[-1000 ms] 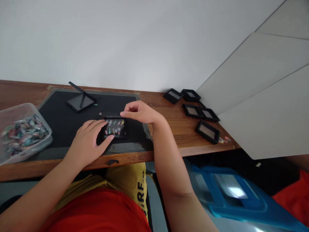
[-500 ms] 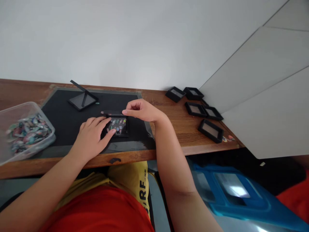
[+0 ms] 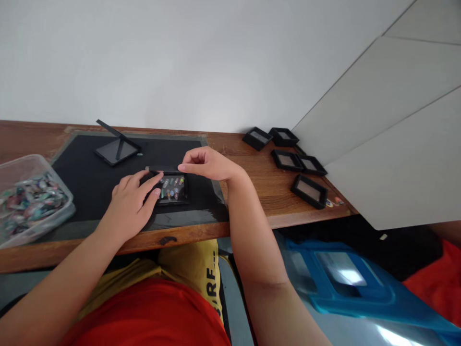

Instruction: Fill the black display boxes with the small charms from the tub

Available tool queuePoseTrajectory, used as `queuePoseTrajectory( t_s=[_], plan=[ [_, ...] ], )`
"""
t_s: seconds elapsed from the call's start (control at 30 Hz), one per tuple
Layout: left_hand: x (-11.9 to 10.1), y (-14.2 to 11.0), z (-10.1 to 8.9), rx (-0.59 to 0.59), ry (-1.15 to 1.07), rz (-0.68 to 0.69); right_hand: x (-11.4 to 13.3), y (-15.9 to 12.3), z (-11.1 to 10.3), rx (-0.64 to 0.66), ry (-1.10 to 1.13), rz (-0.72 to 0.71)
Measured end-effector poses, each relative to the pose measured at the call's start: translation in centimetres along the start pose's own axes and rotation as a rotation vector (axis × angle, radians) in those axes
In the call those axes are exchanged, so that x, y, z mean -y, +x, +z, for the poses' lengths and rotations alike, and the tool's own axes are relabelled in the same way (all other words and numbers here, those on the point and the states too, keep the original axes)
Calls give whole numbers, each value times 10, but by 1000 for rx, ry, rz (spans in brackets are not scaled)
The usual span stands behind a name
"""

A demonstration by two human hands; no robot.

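Note:
A shallow black case [image 3: 185, 198] with a hinged lid lies on the dark mat, with several small coloured pieces [image 3: 173, 185] in it. Its lid [image 3: 169, 169] stands raised along the far side, seen nearly edge-on. My left hand [image 3: 134, 202] rests at the case's left edge, thumb and forefinger apart, covering that side. My right hand [image 3: 207, 163] is closed in a pinch at the right end of the lid, its fingers curled. A second black case [image 3: 117, 150], lid tilted up, stands farther back on the left, with a tiny green piece [image 3: 139, 154] beside it.
A clear plastic tub [image 3: 68, 192] full of colourful small packets stands at the left. Several black frame-like boxes [image 3: 309, 191] sit at the right of the wooden table [image 3: 252, 185]. A white wall rises behind. A blue plastic chair [image 3: 360, 283] and another person's red clothing [image 3: 432, 283] are lower right.
My left thumb has drawn back leftward from over the pieces to the case's edge, uncovering more of them. My right hand stays at the lid. The view has shifted slightly.

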State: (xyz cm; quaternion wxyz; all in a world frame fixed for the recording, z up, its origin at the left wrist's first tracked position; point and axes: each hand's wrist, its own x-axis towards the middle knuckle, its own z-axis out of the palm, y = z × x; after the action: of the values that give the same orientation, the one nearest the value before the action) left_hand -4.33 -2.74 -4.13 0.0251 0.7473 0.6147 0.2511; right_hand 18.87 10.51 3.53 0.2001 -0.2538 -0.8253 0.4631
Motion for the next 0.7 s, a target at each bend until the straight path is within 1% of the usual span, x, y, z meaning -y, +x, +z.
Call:
queuePoseTrajectory(
  t_s=[0.17,0.43,0.6,0.7],
  plan=[
    [-1,0,0,30,35,20,1,-1,0,4,-7,5],
    [4,1,-1,25,-89,31,1,-1,0,15,4,9],
    [6,1,-2,40,-100,33,2,-2,0,13,18,19],
    [7,2,-1,33,-142,27,3,-3,-1,18,29,36]
  ],
)
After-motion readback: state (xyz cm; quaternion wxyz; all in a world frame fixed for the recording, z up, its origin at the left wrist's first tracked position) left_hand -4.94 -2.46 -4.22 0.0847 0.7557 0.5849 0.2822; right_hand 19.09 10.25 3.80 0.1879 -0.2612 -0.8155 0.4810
